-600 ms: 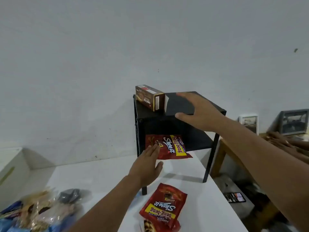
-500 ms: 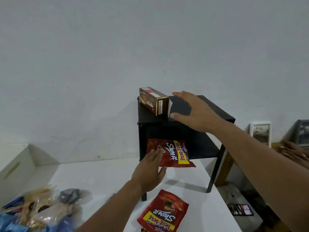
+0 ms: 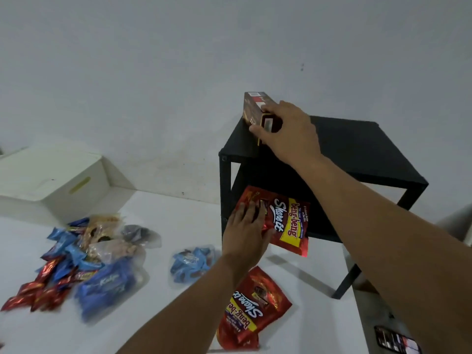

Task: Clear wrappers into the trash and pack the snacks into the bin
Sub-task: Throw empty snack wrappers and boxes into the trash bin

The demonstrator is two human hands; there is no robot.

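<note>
Now, near pouch: a red pouch (image 3: 252, 310) reading "beng-beng Share it" is lying at 6 o'clock, near the white table's (image 3: 178, 315) front edge.
Left hand (image 3: 246, 238): fingers straight, pressing a second red pouch (image 3: 286, 222) on the black rack's (image 3: 357, 154) lower shelf.
Right hand (image 3: 288, 131): having shifted left off the rack top, it is curling round the brown box (image 3: 252, 108).
Loose snacks (image 3: 76, 259): piling at 9 o'clock.
White bin (image 3: 51, 180): sitting at 10 o'clock.
</note>
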